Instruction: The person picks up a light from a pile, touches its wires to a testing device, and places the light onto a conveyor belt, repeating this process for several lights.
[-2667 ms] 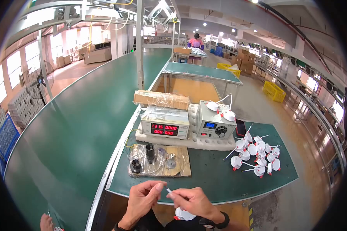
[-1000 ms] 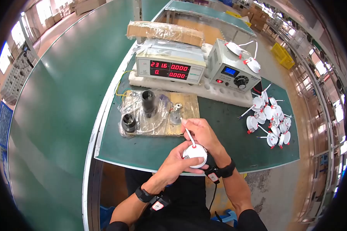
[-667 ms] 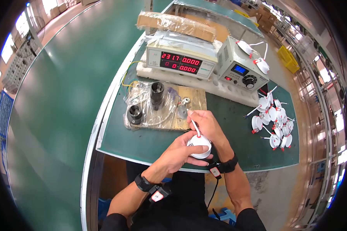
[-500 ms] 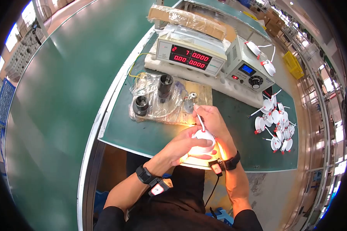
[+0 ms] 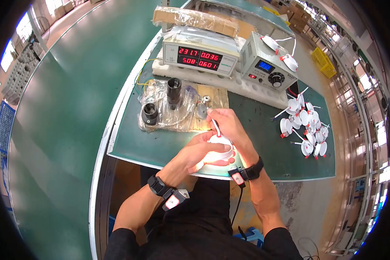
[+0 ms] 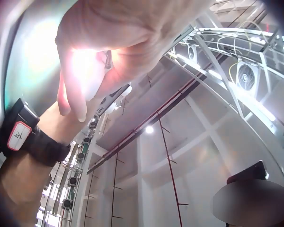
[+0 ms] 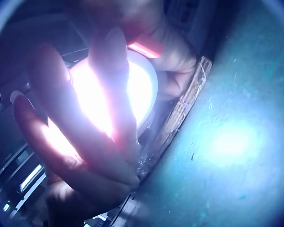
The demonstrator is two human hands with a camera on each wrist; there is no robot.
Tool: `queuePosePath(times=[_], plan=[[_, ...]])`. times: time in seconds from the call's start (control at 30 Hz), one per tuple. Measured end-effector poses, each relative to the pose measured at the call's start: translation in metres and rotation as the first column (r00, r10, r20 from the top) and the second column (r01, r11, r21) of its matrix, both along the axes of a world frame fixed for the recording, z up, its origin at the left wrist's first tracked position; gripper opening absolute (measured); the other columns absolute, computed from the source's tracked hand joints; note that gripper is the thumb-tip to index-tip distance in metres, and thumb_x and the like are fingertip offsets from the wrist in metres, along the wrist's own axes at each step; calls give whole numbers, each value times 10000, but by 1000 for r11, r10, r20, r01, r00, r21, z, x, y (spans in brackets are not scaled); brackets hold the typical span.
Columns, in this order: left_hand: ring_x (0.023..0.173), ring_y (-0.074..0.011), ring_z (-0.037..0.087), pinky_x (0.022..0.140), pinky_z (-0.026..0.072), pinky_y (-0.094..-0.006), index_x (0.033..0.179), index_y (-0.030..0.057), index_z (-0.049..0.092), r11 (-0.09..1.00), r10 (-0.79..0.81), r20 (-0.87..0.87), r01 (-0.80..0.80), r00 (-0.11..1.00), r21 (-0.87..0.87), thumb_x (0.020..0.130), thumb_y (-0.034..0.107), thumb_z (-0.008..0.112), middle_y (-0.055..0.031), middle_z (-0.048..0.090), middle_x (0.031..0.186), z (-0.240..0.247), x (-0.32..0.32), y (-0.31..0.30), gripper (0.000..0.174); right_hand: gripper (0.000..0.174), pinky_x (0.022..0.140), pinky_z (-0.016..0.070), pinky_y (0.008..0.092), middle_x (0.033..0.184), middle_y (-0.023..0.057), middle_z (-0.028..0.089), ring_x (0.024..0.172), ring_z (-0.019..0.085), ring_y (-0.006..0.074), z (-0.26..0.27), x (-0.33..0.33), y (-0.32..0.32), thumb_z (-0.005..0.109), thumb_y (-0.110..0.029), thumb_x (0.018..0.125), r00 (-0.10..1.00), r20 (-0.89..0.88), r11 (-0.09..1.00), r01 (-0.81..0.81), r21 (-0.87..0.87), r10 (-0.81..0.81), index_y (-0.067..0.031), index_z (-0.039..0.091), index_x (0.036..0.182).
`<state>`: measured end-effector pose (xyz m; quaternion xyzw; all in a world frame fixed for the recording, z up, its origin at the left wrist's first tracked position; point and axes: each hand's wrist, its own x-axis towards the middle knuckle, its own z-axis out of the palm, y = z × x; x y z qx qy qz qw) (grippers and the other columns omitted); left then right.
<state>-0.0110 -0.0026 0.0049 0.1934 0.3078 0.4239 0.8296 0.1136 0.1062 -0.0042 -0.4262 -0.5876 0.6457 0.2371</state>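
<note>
In the head view my left hand (image 5: 198,152) grips a round white LED downlight (image 5: 221,145), thumb across its back and fingers beneath. The lamp is lit; its glare fills the gap between the fingers in the left wrist view and whitens the lamp face (image 7: 142,90) in the right wrist view. My right hand (image 5: 230,126) pinches the lamp's short white cable (image 5: 216,127) near its end, right at the metal contact piece (image 5: 202,112) on the plastic-wrapped board (image 5: 216,99). The cable's tip is hidden by the fingers.
Two black lamp sockets (image 5: 173,92) stand on the board. Behind it, a power meter (image 5: 199,56) with red digits and a grey dial box (image 5: 268,71) rest on white foam (image 5: 190,77). Several white downlights (image 5: 307,123) lie heaped at the right; two more sit on the dial box.
Both hands have moved from the table's front edge to the board, bringing the downlight along. The lamp has lit up, and the meter's current reading has risen from zero.
</note>
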Motion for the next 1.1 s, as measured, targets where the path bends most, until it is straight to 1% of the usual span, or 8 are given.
queuePosePath(times=[0.17, 0.27, 0.4, 0.5, 0.6, 0.9, 0.97, 1.1], plan=[[978, -319, 732, 825, 625, -372, 1265, 30, 545, 1000, 17, -10, -17, 1000, -2, 899, 74, 721, -130, 682, 1144, 4, 1, -2, 408, 354, 472, 362, 259, 593, -10, 534, 503, 455, 72, 3, -1, -3, 577, -281, 1014, 999, -37, 1000, 8, -21, -9, -18, 627, 782], [980, -322, 732, 805, 632, -365, 1253, 35, 549, 996, 40, 16, -39, 999, -79, 899, 80, 724, -129, 683, 1141, 11, 2, -2, 397, 354, 482, 392, 275, 619, 7, 548, 512, 474, 91, 4, 0, -1, 555, -256, 1023, 1000, 2, 1000, -1, 15, 1, 1, 626, 789], [985, -333, 729, 823, 634, -375, 1240, 27, 548, 998, 42, -20, -43, 999, -35, 898, 64, 716, -134, 674, 1151, 6, 5, -1, 383, 355, 487, 408, 282, 629, 18, 551, 514, 485, 105, 4, 0, -1, 541, -240, 1028, 1000, 17, 1000, -15, 23, 14, 12, 625, 792], [986, -342, 725, 851, 632, -393, 1235, 15, 546, 998, 55, -16, -55, 998, -40, 896, 46, 705, -134, 670, 1147, 4, 6, -1, 376, 353, 473, 368, 267, 591, -2, 534, 495, 454, 86, 2, -1, -1, 577, -274, 1014, 1000, -23, 999, 7, -33, -8, -19, 626, 775], [992, -343, 721, 876, 628, -409, 1234, 5, 542, 997, 58, 9, -57, 998, -47, 892, 24, 693, -131, 668, 1143, 4, 7, -1, 374, 358, 477, 366, 268, 595, 0, 535, 499, 455, 84, 0, -1, -1, 573, -273, 1015, 1000, -29, 999, 3, -35, -4, -13, 627, 775], [1046, -313, 697, 938, 606, -432, 1230, 4, 547, 998, 29, 36, -27, 999, -59, 895, -2, 681, -124, 658, 1163, 1, 4, 0, 362, 362, 492, 371, 270, 613, 9, 553, 522, 464, 83, 2, -1, -1, 570, -276, 1014, 999, 34, 999, -2, 47, 0, 0, 638, 790], [1044, -312, 700, 948, 601, -437, 1235, 5, 547, 998, 37, 51, -35, 998, -44, 895, -2, 684, -125, 658, 1167, 2, 4, 0, 367, 360, 489, 370, 271, 611, 9, 549, 521, 461, 81, 2, -1, -1, 569, -275, 1013, 999, 38, 999, 6, 33, -7, 1, 638, 793], [1035, -319, 707, 891, 616, -417, 1253, 8, 545, 999, 26, 5, -26, 1000, -33, 934, 72, 669, -133, 662, 1173, 7, 3, -2, 348, 357, 489, 373, 270, 615, 6, 557, 531, 472, 78, 6, 0, -3, 575, -273, 1009, 1000, 19, 1000, 2, -3, -2, 1, 655, 795]])
